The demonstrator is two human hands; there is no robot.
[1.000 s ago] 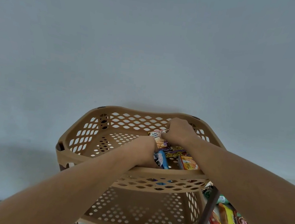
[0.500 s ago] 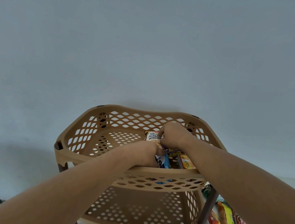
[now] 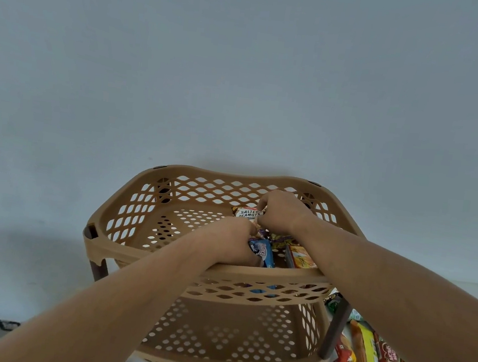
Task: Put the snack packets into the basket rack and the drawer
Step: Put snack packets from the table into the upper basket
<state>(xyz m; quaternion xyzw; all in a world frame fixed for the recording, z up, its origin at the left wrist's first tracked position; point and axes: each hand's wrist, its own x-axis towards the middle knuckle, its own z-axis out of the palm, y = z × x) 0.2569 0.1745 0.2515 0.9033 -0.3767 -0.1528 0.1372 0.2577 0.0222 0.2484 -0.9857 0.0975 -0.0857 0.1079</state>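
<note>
Snack packets (image 3: 281, 245) are piling up in the right half of the top tier of the tan basket rack (image 3: 163, 258), and both hands are down in there among them! The right hand (image 3: 280, 212) is curled over at the back, fingers pinched on the edge of the salted peanuts packet (image 3: 247, 213), which stands tilted just beside the rear lattice wall. The left hand (image 3: 232, 241) is closed in a loose fist nearer the front rim, knuckles against the blue biscuit packet (image 3: 264, 252); whether it truly has that packet in its grasp I cannot tell, the fingers are tucked out of sight. An orange packet (image 3: 300, 256) lies just right of the blue one, and a purple-and-yellow wrapper peeks out between the two hands. Both forearms cross over the front rim and cover much of the packets. The left half of the top tier shows only its perforated floor, and so does the lower tier (image 3: 229, 337). Off to the right, beside the dark brown leg (image 3: 334, 328), more packets wait on the floor (image 3: 376, 354): red, yellow and orange, lying side by side. A plain grey wall (image 3: 243, 77) stands behind it all.
</note>
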